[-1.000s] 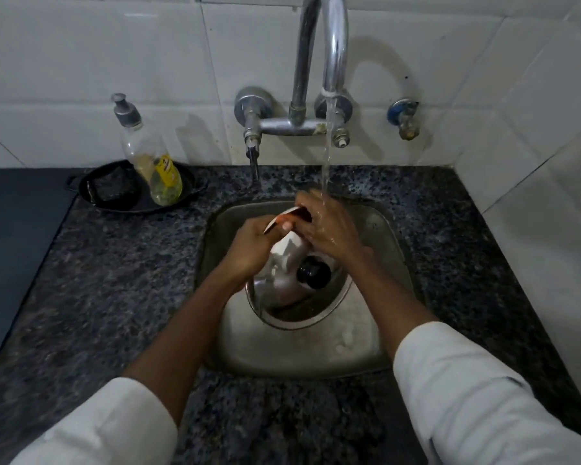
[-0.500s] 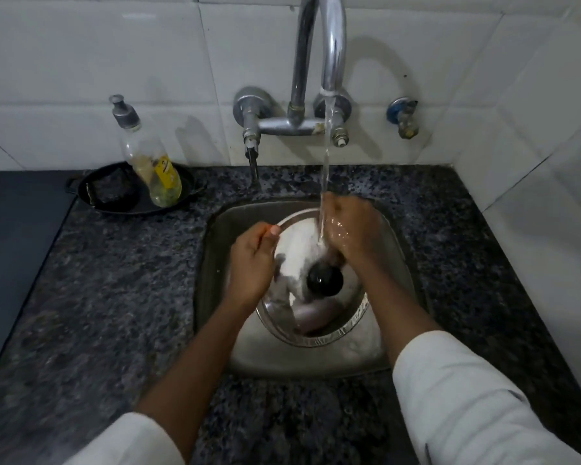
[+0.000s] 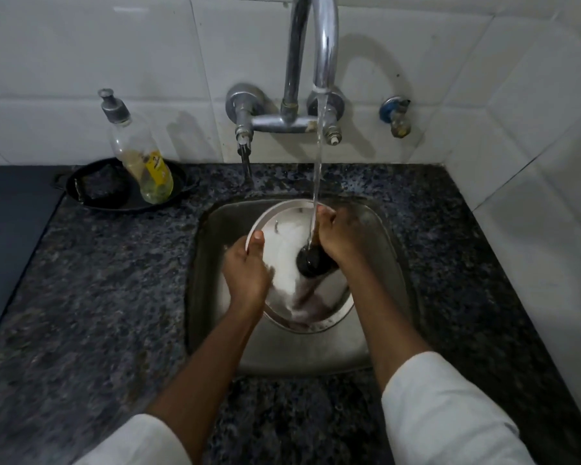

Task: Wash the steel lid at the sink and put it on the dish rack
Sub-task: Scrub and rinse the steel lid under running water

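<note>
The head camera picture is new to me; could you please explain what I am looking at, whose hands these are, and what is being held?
There is no machine here. A person wears one wide-angle camera on the head, so you look forward and down over their white sleeves at their own two bare hands.

The hands work in a square steel sink set in a dark speckled granite counter. The left hand grips the rim of a round steel lid with a black knob, thumb on top. The right hand rests on the lid beside the knob. A stream of water falls from the curved chrome tap onto the lid.

Back left on the counter, a black shallow tray holds a clear plastic soap bottle with yellow liquid and a dark scrub pad. No dish rack is in view.
</note>
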